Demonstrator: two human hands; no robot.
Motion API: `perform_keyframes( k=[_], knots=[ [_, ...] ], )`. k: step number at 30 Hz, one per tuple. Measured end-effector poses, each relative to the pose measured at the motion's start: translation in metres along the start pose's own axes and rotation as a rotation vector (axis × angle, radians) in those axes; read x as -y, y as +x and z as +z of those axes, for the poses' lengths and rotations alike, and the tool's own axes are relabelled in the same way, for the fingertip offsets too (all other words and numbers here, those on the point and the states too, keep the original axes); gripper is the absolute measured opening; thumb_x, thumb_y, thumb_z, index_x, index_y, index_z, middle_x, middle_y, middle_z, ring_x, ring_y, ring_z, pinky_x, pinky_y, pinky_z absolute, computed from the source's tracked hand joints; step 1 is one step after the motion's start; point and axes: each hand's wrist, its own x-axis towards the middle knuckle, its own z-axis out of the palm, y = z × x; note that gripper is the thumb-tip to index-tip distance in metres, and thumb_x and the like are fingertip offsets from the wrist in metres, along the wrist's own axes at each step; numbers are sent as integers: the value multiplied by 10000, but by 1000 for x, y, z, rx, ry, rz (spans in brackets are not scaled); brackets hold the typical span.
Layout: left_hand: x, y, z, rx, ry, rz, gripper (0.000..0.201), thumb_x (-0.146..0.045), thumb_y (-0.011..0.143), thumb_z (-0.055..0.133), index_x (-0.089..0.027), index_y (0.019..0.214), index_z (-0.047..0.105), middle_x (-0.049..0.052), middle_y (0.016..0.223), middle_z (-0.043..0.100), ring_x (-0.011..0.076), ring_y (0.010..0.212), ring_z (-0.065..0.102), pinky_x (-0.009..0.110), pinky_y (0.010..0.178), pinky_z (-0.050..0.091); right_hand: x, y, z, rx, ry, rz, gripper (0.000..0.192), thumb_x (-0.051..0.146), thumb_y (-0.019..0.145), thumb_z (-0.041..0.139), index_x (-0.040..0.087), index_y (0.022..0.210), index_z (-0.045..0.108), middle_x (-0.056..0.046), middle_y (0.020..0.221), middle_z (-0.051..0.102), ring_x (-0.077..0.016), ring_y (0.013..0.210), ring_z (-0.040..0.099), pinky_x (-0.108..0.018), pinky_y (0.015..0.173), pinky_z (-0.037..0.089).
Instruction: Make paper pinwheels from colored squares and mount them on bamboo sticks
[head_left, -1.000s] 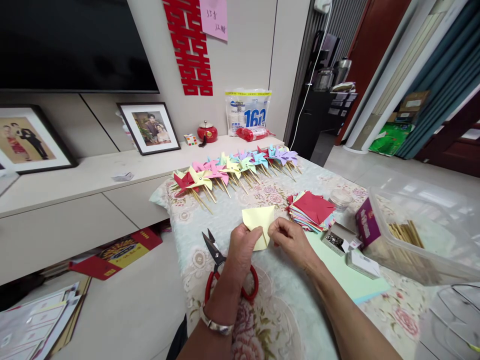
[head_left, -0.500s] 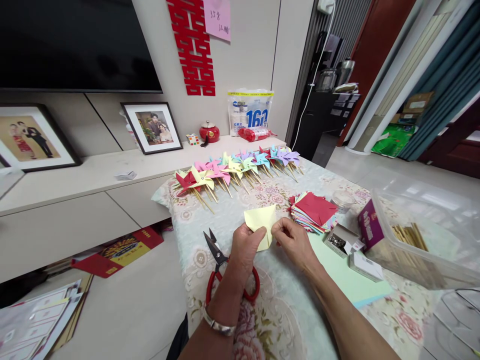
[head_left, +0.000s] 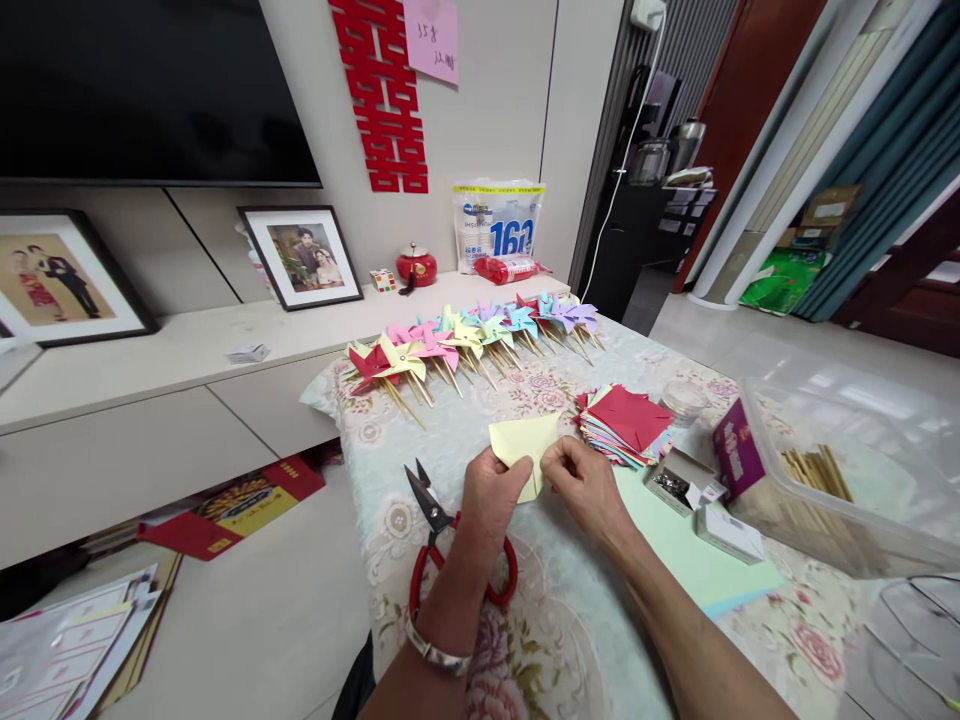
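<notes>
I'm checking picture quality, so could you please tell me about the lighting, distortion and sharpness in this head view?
Head view: soft, even light, faint shadows; wide-angle bending of the door frames at the right edge; the hands and yellow paper are sharp; the clear plastic box shows pale glare.

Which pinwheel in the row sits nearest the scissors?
The red pinwheel at the row's left end lies closest to the scissors; the purple one at the right end is farthest.

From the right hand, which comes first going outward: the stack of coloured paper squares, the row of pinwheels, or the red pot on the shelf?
1. Stack of coloured paper squares, just beyond the right hand.
2. Row of pinwheels, along the table's far edge.
3. Red pot, on the shelf behind.
</notes>
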Motion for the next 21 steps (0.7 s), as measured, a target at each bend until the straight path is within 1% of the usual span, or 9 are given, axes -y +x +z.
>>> perform_keyframes(
  k=[9, 17, 21],
  knots=[
    [-1, -2, 1, -12, 8, -8, 313, -190, 593, 738, -121, 897, 759, 51, 790, 798, 176, 615, 704, 232, 554, 532, 1, -1, 0, -10, 2, 20, 152, 316, 776, 530, 221, 658, 536, 37, 575, 525, -154, 563, 492, -266, 557, 337],
    [-3, -2, 2, -3, 26, 16, 302, -174, 616, 713, -118, 908, 767, 47, 746, 786, 204, 657, 722, 241, 567, 536, 2, -1, 1, -22, 30, 22, 146, 302, 765, 531, 223, 643, 541, 38, 572, 524, -154, 558, 508, -262, 547, 360],
    [-3, -3, 3, 4, 45, 39, 296, -178, 626, 699, -116, 907, 768, 53, 782, 795, 200, 652, 718, 243, 573, 536, 2, -2, 1, -12, 39, 39, 140, 304, 762, 533, 220, 650, 543, 37, 578, 525, -157, 565, 514, -265, 554, 367]
  ],
)
